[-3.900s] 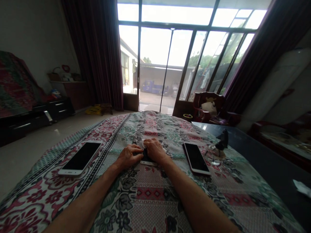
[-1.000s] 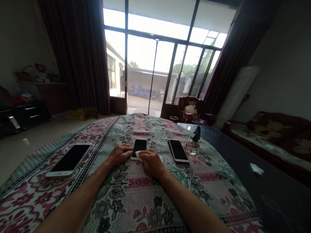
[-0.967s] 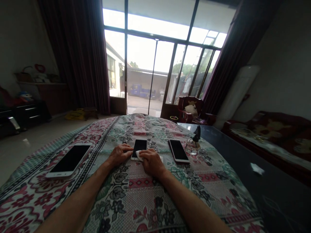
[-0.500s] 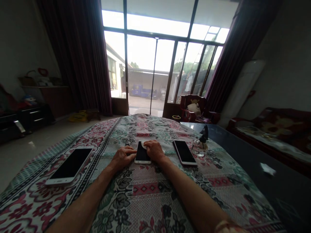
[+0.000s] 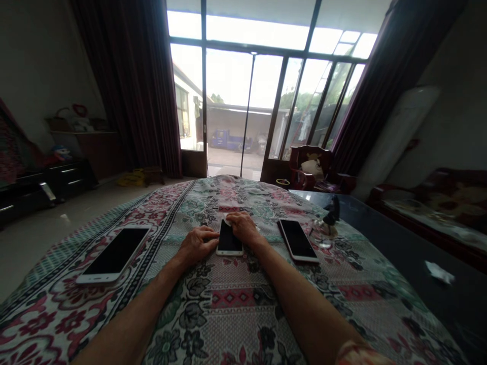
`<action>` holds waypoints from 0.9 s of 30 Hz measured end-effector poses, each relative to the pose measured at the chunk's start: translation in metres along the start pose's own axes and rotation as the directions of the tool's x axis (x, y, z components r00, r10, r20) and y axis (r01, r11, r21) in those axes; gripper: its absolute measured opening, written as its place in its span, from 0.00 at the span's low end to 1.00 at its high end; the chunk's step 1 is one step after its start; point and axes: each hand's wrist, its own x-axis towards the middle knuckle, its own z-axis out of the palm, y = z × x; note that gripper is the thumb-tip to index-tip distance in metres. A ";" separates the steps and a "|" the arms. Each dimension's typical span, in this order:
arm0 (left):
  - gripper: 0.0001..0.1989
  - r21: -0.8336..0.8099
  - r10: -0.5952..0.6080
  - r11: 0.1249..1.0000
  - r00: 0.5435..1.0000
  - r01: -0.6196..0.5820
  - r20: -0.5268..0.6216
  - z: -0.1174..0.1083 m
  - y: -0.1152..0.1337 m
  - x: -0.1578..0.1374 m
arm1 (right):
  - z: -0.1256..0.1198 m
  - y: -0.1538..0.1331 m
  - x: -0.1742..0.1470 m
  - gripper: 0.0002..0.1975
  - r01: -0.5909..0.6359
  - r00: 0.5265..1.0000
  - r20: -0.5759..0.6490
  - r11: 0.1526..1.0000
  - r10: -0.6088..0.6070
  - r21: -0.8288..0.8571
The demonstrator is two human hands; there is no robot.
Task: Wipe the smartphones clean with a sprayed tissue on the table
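Note:
A white-framed smartphone [image 5: 229,241] with a dark screen lies on the patterned tablecloth [image 5: 236,319] between my hands. My left hand [image 5: 198,245] rests at its left side, bent fingers pressed against the edge. Over the phone's upper right part, my right hand [image 5: 243,228] is closed on a white wipe [image 5: 227,219], possibly tissue or cloth, mostly hidden under the fingers. Farther left lies a larger white smartphone [image 5: 114,256], screen up. To the right is another smartphone [image 5: 298,241] with a pale frame.
Beside the right phone stands a clear spray bottle [image 5: 324,233] with a black head. A crumpled white tissue [image 5: 440,272] lies on the dark tabletop [image 5: 403,253] at the right. Past the table are a wooden chair [image 5: 310,167] and glass doors [image 5: 228,116].
The camera view has shifted, so the scene sits slightly farther right. My right hand has slid the wipe toward the phone's top edge. My left hand stays at the phone's left side.

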 end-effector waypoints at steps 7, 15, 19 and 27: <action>0.14 0.037 -0.031 0.999 0.999 0.030 0.028 -0.002 0.001 0.001 | -0.003 -0.006 -0.001 0.17 0.039 0.998 0.047 0.999 -0.038 -0.034; 0.32 0.047 0.018 0.998 0.977 -0.029 0.214 -0.018 0.003 -0.006 | -0.006 -0.015 -0.009 0.19 0.068 0.996 0.071 0.994 -0.062 -0.082; 0.31 0.048 0.026 0.998 0.979 -0.036 0.202 -0.018 0.004 -0.005 | -0.011 -0.026 -0.011 0.17 0.121 0.987 0.113 0.990 -0.113 -0.070; 0.29 0.007 0.022 1.000 0.981 -0.024 0.193 -0.019 -0.002 -0.002 | -0.004 -0.040 -0.020 0.14 0.105 0.994 0.026 0.994 -0.105 0.027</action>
